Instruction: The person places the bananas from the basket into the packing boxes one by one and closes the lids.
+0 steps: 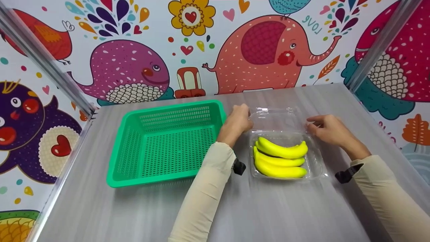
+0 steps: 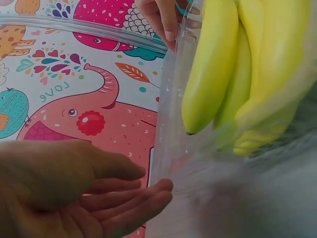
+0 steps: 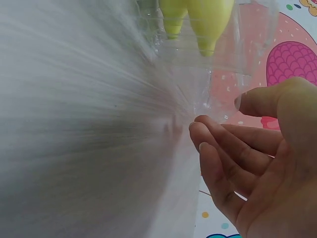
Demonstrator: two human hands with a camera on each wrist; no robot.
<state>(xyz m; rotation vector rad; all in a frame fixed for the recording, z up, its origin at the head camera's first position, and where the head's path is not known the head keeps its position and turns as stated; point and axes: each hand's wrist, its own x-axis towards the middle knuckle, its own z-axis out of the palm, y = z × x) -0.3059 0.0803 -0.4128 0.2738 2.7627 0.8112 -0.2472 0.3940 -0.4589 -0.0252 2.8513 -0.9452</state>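
A clear plastic clamshell box (image 1: 314,164) lies with its lid (image 1: 273,119) folded back toward the wall. Several yellow bananas (image 1: 280,171) sit side by side in its base. At the lid's left side is my left hand (image 1: 237,122); in the left wrist view its fingers (image 2: 133,201) are extended, with nothing held. My right hand (image 1: 331,131) is by the lid's right side. Its thumb and loosely bent fingers (image 3: 237,148) are spread apart near the clear plastic in the right wrist view; whether they touch it, I cannot tell.
To the left of the box stands a green plastic basket (image 1: 116,171) with slotted walls and a meshed bottom. Both are on a grey table (image 1: 268,211). Behind is a wall with cartoon animals (image 1: 262,67), and metal posts (image 1: 383,50) rise at the corners.
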